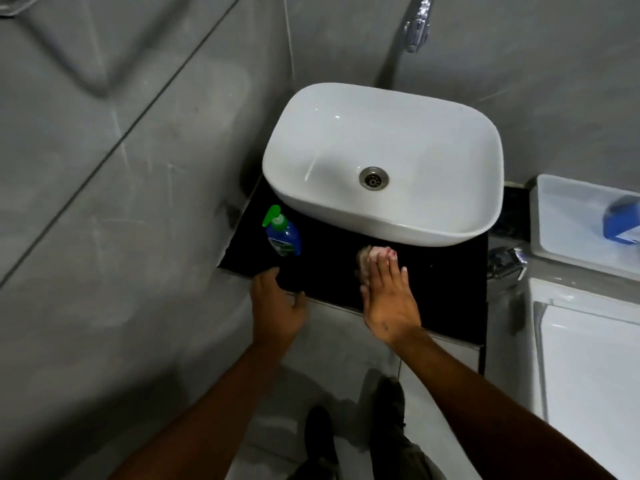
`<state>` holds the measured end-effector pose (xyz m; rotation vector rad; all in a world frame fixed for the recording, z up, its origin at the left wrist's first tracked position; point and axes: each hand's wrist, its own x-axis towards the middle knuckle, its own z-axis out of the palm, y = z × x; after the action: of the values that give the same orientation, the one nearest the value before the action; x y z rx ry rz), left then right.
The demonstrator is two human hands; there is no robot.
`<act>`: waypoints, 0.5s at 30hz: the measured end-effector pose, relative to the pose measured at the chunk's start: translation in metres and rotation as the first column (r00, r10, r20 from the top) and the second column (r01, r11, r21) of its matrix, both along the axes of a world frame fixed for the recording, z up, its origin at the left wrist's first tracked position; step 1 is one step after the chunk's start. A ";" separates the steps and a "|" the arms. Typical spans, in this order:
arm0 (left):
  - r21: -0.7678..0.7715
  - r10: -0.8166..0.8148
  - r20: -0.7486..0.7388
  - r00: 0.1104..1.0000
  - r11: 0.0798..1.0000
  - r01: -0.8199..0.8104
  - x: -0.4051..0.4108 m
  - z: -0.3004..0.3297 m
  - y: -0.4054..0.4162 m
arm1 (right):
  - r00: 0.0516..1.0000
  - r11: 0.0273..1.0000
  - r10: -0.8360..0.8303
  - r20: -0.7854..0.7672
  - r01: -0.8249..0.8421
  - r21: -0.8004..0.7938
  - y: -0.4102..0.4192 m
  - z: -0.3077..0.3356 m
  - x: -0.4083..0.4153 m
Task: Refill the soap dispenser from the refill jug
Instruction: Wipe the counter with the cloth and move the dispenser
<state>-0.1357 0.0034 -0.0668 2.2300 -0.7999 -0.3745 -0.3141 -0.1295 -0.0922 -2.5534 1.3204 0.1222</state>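
A blue soap dispenser (282, 235) with a green pump head stands on the black counter (443, 271), left of the white basin (381, 161). My left hand (277, 306) hovers at the counter's front edge just below the dispenser, fingers apart, holding nothing. My right hand (386, 296) lies flat with its fingers pressed on a small pinkish cloth (372, 256) on the counter in front of the basin. No refill jug shows.
A chrome tap (417, 24) hangs above the basin. To the right stands a white toilet cistern (585, 230) with a blue object (621, 220) on its lid, and a chrome valve (507, 263) beside it. Grey tiled walls close in on the left.
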 end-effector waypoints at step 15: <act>-0.154 -0.168 -0.213 0.962 0.979 0.137 0.111 0.029 -0.031 | 0.958 0.959 0.284 0.039 -0.283 -0.010 0.008 0.000 0.036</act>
<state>-0.0245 -0.0272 -0.0376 1.9609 -0.8502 -0.6160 -0.2779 -0.1212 -0.0921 -2.7190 0.9333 0.1220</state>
